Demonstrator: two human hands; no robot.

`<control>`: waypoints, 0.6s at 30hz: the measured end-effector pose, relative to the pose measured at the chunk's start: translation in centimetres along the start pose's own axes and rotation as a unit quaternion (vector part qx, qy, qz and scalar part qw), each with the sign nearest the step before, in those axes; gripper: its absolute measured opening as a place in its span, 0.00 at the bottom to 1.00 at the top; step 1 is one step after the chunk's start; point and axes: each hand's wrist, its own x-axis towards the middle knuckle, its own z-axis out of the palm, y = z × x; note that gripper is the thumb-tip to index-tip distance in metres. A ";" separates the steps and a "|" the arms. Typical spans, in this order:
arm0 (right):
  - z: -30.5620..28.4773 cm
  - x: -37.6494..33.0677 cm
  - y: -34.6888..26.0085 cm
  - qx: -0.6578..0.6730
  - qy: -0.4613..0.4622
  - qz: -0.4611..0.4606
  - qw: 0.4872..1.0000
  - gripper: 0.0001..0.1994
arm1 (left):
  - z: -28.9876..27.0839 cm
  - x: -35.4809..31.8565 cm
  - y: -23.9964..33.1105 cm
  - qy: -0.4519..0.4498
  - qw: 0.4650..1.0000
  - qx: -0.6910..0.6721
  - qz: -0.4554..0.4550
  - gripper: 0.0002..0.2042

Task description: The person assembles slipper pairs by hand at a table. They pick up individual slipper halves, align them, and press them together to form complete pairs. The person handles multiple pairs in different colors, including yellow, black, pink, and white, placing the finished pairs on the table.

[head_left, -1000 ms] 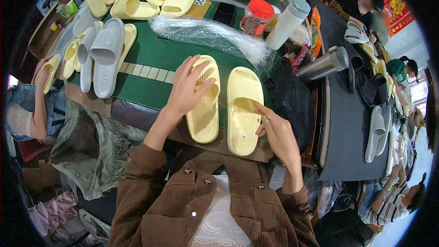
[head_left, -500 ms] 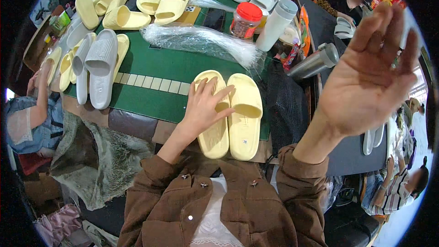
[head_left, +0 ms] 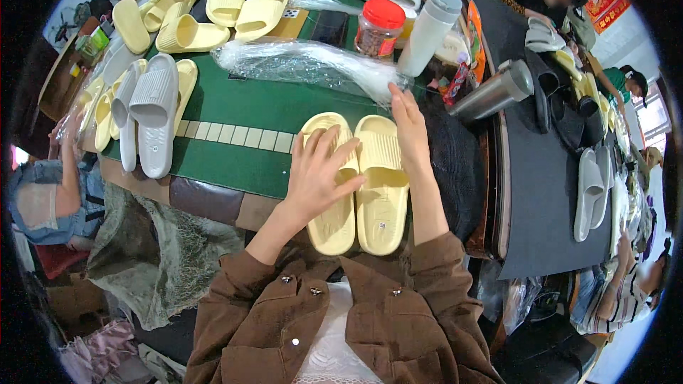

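A pair of pale yellow slide slippers lies side by side on the near edge of the green mat, toes pointing away from me. My left hand [head_left: 320,171] rests with spread fingers over the strap of the left slipper [head_left: 331,224], its thumb reaching toward the right slipper [head_left: 382,210]. Along the outer side of the right slipper is my right hand [head_left: 410,128], fingers stretched out and holding nothing visible. Its fingertips come up to the right end of a bundle of clear plastic bags [head_left: 306,60]; whether they touch it I cannot tell.
Grey slippers [head_left: 155,110] and several yellow ones [head_left: 186,34] cover the left and far left. A red-lidded jar [head_left: 379,28], a white bottle [head_left: 429,34] and a steel tumbler [head_left: 494,91] stand beyond the bags. More slippers lie on the dark table [head_left: 544,192]. Other people sit around.
My right hand has come down and left from its raised place at the right to beside the right slipper. The left hand stays on the left slipper.
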 end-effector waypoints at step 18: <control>1.1 -0.6 -1.0 -0.075 -0.033 -0.012 0.997 0.16 | -0.3 1.0 1.3 -0.008 1.000 0.010 -0.028 0.27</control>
